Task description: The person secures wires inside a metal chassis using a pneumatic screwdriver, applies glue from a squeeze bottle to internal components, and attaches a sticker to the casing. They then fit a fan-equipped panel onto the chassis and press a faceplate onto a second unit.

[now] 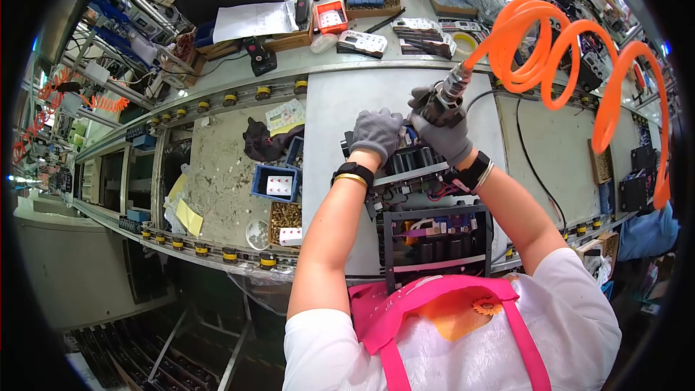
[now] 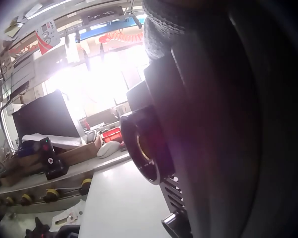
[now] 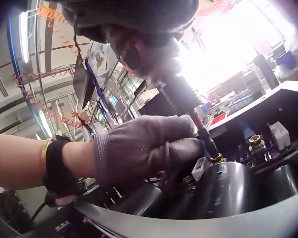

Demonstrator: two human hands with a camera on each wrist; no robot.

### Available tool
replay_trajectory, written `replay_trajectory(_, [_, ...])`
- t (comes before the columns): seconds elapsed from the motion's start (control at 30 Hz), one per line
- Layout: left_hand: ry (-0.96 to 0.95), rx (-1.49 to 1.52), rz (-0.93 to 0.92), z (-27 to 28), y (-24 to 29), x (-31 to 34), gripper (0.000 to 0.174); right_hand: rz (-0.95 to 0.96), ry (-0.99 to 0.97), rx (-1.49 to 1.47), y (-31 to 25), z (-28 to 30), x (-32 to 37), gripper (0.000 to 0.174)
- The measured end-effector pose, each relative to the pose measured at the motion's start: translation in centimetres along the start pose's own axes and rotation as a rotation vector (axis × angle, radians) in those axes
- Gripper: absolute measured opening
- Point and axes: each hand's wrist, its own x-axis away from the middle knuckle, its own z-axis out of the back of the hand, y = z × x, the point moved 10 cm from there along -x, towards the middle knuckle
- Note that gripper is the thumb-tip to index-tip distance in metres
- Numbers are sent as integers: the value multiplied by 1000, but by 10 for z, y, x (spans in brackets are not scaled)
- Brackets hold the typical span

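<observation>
The person's gloved right hand [image 1: 445, 136] has its fingers wrapped around an air driver [image 1: 443, 107], from which an orange coiled hose [image 1: 532, 40] runs. In the right wrist view, the driver's bit [image 3: 206, 138] points down at a brass fitting [image 3: 217, 159] on an assembly [image 1: 411, 162] with black cylinders, which sits on the white desk [image 1: 331, 101]. The gloved left hand [image 1: 378, 132] has partly bent fingers right beside the bit; whether they pinch it, one cannot tell. A black-framed unit [image 1: 392, 242] stands nearer the person; left of it is a blue bin [image 1: 259, 190].
</observation>
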Motion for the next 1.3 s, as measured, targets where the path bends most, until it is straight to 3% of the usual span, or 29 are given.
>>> replay_trajectory(0.2, [-129,148,142,1,-9,4,25,-53,13,-55,-8,2,-14,38])
replay_trajectory(0.27, [6,359,293,36,-25,30,42,-91,104,-158,-16,16,-14,37])
replay_trajectory(0.33, [338,594,230,63,-39,67,43,-120,263,-359,-39,28,-7,29])
replay_trajectory(0.47, [237,871,353,72,-64,146,37,-252,478,-770,-35,56,10,23])
replay_trajectory(0.53, [211,809,393,60,-76,185,35,-254,556,-882,-26,70,23,23])
replay_trajectory(0.57, [197,873,429,50,-81,203,34,-321,481,-880,-30,70,31,25])
replay_trajectory(0.67, [193,1128,551,-12,-107,255,31,-176,618,-855,-60,84,60,27])
replay_trajectory(0.8, [135,1515,725,-35,-85,296,29,-165,555,-812,-63,104,87,26])
replay_trajectory(1.0, [136,1855,888,-49,-53,318,24,-130,700,-702,-89,145,150,23])
replay_trajectory(1.07, [173,2117,900,-65,-57,321,24,-333,473,-664,-85,148,175,21])
replay_trajectory(1.2, [279,2755,764,-82,-66,320,20,-359,612,-522,-85,184,257,28])
replay_trajectory(1.27, [398,2834,904,-93,-76,328,17,-283,791,-484,-61,225,306,30])
replay_trajectory(1.3, [468,2830,995,-96,-79,333,16,-320,778,-536,-52,229,328,30])
